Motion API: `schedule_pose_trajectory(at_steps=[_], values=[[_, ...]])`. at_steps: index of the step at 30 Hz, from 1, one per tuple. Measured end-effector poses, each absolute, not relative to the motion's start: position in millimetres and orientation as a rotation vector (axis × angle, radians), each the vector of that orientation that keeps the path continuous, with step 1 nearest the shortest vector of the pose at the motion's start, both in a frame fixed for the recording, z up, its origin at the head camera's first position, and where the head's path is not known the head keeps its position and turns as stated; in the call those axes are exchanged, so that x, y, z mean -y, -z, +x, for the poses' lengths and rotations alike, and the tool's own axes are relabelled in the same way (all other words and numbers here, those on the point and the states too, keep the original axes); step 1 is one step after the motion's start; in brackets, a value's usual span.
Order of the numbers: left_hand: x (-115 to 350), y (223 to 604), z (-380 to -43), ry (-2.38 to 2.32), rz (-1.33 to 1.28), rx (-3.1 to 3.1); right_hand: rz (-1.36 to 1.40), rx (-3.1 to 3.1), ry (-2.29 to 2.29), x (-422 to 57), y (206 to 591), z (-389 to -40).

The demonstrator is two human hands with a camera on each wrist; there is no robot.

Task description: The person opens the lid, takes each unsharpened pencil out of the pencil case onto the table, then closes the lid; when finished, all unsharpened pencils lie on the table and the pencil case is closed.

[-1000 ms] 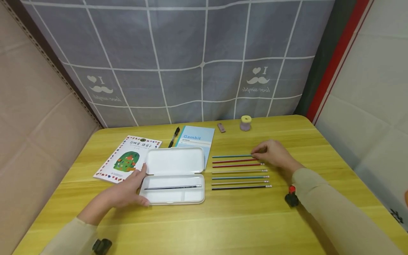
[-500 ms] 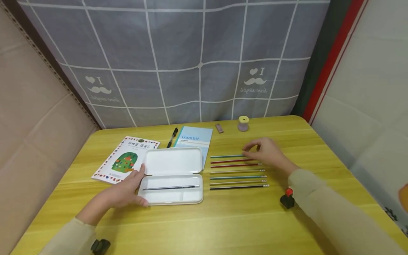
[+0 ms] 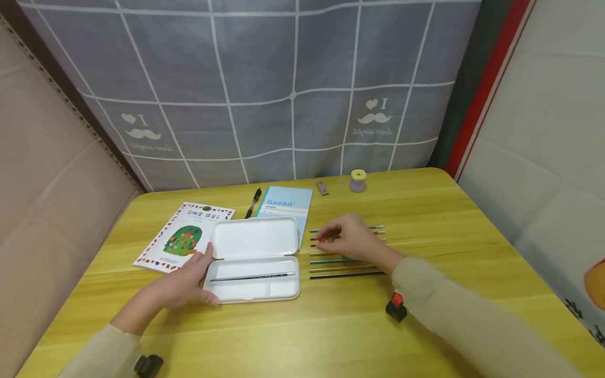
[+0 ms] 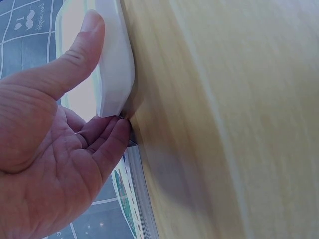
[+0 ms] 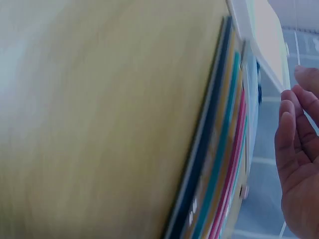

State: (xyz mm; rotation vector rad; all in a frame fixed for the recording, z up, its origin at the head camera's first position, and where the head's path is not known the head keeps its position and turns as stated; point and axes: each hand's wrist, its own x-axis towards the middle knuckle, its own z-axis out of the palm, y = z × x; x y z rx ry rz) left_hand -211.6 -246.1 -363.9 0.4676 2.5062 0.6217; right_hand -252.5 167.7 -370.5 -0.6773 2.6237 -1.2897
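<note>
A white pencil case (image 3: 255, 239) lies unfolded on the table, with one dark pencil (image 3: 252, 276) in its near half. My left hand (image 3: 184, 286) holds the case's left end, thumb at the near corner and fingers by the hinge side; the left wrist view shows this hand (image 4: 60, 134) against the white case wall (image 4: 117, 59). Right of the case several pencils lie in parallel, among them a black pencil (image 3: 345, 274) and a teal pencil (image 3: 331, 261). Above the red pencils' left ends hovers my right hand (image 3: 352, 240), fingers loosely bent, nothing visible in it (image 5: 301, 164).
Left of the case is a white picture booklet (image 3: 184, 236). Behind it lie a black pen (image 3: 253, 203) and a blue Gambit notebook (image 3: 288, 197), partly under the lid. Farther back are a small mauve block (image 3: 322, 188) and a yellow-topped spool-shaped object (image 3: 357, 180).
My right hand has slid left from the far teal pencil's eraser end, and now sits over the red pencils' left ends. The left hand stays on the case.
</note>
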Motion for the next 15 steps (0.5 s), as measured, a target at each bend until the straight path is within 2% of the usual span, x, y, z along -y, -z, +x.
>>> schedule_pose_trajectory(at_steps=[10, 15], values=[[247.4, 365.1, -211.6, -0.63, 0.466, -2.503, -0.752, -2.528, 1.252, -118.5, 378.7, -238.1], [247.1, 365.1, -211.3, -0.632, 0.468, -2.504, -0.819, -2.589, 1.088, -94.5, 378.2, -231.0]])
